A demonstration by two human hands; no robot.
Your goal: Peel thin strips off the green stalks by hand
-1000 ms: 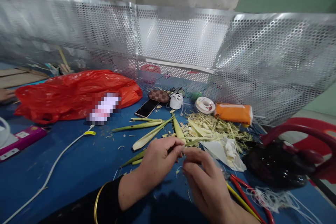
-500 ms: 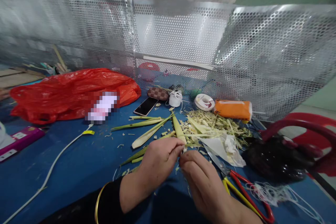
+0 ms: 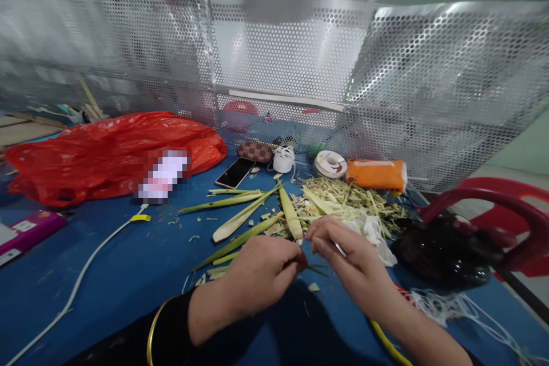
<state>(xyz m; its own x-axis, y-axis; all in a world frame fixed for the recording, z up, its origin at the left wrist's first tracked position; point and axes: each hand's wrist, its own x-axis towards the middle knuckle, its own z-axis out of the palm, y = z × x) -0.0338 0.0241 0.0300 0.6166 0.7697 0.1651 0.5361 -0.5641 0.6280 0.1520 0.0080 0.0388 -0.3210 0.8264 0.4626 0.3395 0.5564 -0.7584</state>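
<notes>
My left hand (image 3: 263,269) is closed in the middle of the table. Thin green leaf strips (image 3: 317,269) poke out from its fingertips. Just to its right, my right hand (image 3: 349,254) is closed, fingertips bunched, with a bit of shiny metal showing between the fingers; its kind cannot be made out. The fingertips of the two hands are slightly apart. Pale-green pointed leaves (image 3: 238,221) lie beyond my left hand, and one upright-lying leaf (image 3: 289,211) points towards the hands. Under my right forearm shows a yellow handle (image 3: 388,344), mostly hidden.
A pile of shredded plant scraps (image 3: 355,200), a tape roll (image 3: 330,164) and an orange packet (image 3: 376,176) lie behind. Right stand a dark kettle (image 3: 446,251) and tangled white string (image 3: 446,306). Left are a red plastic bag (image 3: 94,154), a phone (image 3: 235,173) and a white cable (image 3: 92,263).
My hands, which met at the fingertips, have come apart. The right hand has moved up and rightward, its forearm now covering most of the red-and-yellow-handled scissors. Green strips now show at my left fingertips.
</notes>
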